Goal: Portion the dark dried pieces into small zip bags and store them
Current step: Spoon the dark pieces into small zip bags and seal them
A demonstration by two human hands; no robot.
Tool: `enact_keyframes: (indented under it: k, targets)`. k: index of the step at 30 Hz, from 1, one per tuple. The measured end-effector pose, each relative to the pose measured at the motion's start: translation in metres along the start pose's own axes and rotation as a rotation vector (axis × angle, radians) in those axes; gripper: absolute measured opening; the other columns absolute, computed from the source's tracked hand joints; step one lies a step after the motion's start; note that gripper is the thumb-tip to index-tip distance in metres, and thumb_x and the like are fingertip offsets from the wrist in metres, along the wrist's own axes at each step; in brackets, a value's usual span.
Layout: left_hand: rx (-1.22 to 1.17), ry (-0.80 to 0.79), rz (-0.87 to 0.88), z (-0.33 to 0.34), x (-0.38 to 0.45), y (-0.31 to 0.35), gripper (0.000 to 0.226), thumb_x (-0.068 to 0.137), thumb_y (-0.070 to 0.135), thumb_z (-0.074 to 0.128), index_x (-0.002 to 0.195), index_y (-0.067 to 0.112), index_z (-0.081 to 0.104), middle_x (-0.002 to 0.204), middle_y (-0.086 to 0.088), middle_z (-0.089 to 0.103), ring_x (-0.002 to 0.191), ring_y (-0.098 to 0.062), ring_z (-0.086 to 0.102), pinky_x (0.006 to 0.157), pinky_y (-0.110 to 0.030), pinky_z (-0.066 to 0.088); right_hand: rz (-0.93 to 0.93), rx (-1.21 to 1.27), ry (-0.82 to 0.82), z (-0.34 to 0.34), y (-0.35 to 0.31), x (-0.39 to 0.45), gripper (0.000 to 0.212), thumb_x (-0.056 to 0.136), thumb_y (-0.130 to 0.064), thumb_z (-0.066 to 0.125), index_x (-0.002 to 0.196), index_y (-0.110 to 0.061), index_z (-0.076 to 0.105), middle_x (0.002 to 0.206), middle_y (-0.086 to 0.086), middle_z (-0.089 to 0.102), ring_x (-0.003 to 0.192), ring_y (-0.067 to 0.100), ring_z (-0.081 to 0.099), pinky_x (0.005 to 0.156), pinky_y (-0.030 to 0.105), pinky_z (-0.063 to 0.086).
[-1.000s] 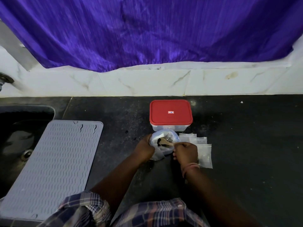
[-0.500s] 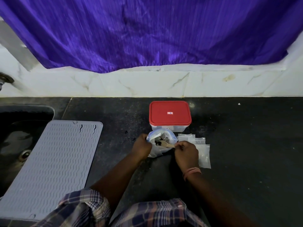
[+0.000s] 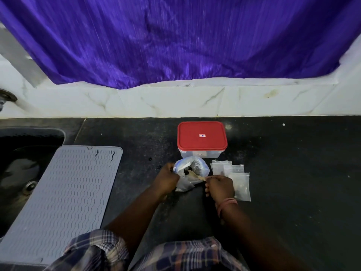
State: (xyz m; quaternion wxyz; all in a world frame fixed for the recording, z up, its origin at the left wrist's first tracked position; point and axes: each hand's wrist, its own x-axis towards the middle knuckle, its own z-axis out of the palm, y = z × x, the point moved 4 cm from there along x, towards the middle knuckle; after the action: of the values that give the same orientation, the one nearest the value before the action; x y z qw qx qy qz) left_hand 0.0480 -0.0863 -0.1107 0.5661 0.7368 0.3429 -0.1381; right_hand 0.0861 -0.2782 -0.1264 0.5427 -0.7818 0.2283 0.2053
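Black counter stretches bare to the right of the red-lidded box near its back edge, in front of which an open bag of dark pieces is gripped by the closed left hand, a wooden spoon is pinched in the right hand, and small zip bags are spread just beside.

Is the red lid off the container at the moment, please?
No, the red lid sits closed on the clear container behind the open bag.
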Motion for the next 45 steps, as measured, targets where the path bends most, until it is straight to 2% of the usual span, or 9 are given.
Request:
enact_keyframes:
  k: [5,9,12,17,23,27,35,39,45]
  targets:
    - [-0.046,-0.014,0.006,-0.001,-0.001,-0.004,0.027,0.092,-0.001,0.060,0.114,0.014,0.058,0.100,-0.008,0.069,0.086,-0.020,0.068,0.061,-0.029,0.053,-0.110,-0.165,0.014,0.003,-0.004,-0.008,0.017,0.085,-0.031,0.060,0.080,-0.027,0.076,0.066,-0.005,0.073,0.064,0.016,0.071,0.071,0.035,0.061]
    - [-0.078,0.011,-0.023,-0.002,-0.001,-0.008,0.028,0.088,-0.006,0.062,0.106,0.015,0.059,0.100,-0.012,0.070,0.090,-0.027,0.070,0.071,-0.039,0.059,-0.090,-0.074,0.014,0.003,-0.008,-0.011,0.018,0.085,-0.022,0.059,0.077,-0.025,0.075,0.057,-0.003,0.071,0.053,0.018,0.070,0.068,0.045,0.062]
    - [-0.042,0.017,-0.029,-0.004,0.000,-0.008,0.025,0.089,-0.006,0.057,0.110,0.009,0.060,0.096,-0.012,0.069,0.081,-0.023,0.067,0.060,-0.031,0.053,-0.091,-0.060,0.048,-0.001,-0.009,-0.008,0.018,0.085,-0.022,0.059,0.076,-0.025,0.075,0.058,-0.003,0.071,0.056,0.019,0.070,0.068,0.045,0.062]
    - [-0.010,0.090,-0.028,-0.007,0.000,-0.002,0.019,0.090,-0.001,0.055,0.101,0.014,0.059,0.100,-0.012,0.068,0.090,-0.026,0.067,0.066,-0.032,0.054,-0.145,-0.047,0.083,-0.002,-0.001,0.011,0.020,0.071,-0.043,0.053,0.079,-0.044,0.072,0.066,-0.004,0.072,0.070,0.025,0.071,0.070,0.046,0.062]
    - [0.065,0.125,-0.026,-0.013,0.008,-0.001,0.026,0.083,0.006,0.054,0.103,0.020,0.063,0.099,-0.008,0.070,0.094,-0.027,0.068,0.080,-0.041,0.060,-0.067,0.120,0.068,-0.012,-0.017,-0.003,0.017,0.089,-0.011,0.062,0.078,-0.011,0.074,0.057,0.005,0.066,0.045,0.017,0.059,0.046,0.029,0.052]
    - [0.083,0.154,-0.011,-0.020,0.037,-0.025,0.036,0.064,0.021,0.058,0.099,0.021,0.068,0.094,-0.009,0.075,0.086,-0.028,0.073,0.080,-0.049,0.063,-0.068,0.179,0.043,-0.015,-0.019,-0.008,0.015,0.091,-0.008,0.062,0.083,-0.002,0.073,0.062,0.010,0.063,0.047,0.016,0.054,0.042,0.027,0.046]
    - [0.122,0.327,0.130,-0.037,-0.005,0.009,0.016,0.082,0.019,0.079,0.080,0.014,0.065,0.073,-0.003,0.071,0.068,-0.021,0.070,0.055,-0.026,0.048,-0.146,0.217,-0.098,-0.009,-0.044,-0.021,0.013,0.090,-0.006,0.062,0.084,-0.004,0.074,0.065,0.012,0.064,0.052,0.021,0.054,0.047,0.030,0.046]
    - [0.131,0.367,0.119,-0.042,-0.006,0.007,0.014,0.081,0.021,0.081,0.077,0.016,0.069,0.071,-0.001,0.072,0.068,-0.018,0.071,0.059,-0.028,0.054,-0.260,0.116,-0.145,-0.001,-0.051,-0.029,0.015,0.090,-0.009,0.064,0.079,-0.009,0.074,0.061,0.009,0.064,0.050,0.020,0.055,0.046,0.030,0.047]
    - [0.035,0.350,0.078,-0.045,-0.007,0.004,0.007,0.084,0.016,0.079,0.080,0.013,0.075,0.070,-0.003,0.076,0.059,-0.014,0.074,0.063,-0.029,0.063,-0.571,-0.224,-0.041,0.006,-0.051,-0.034,0.016,0.087,-0.021,0.068,0.073,-0.026,0.072,0.070,-0.010,0.071,0.069,0.007,0.066,0.071,0.030,0.055]
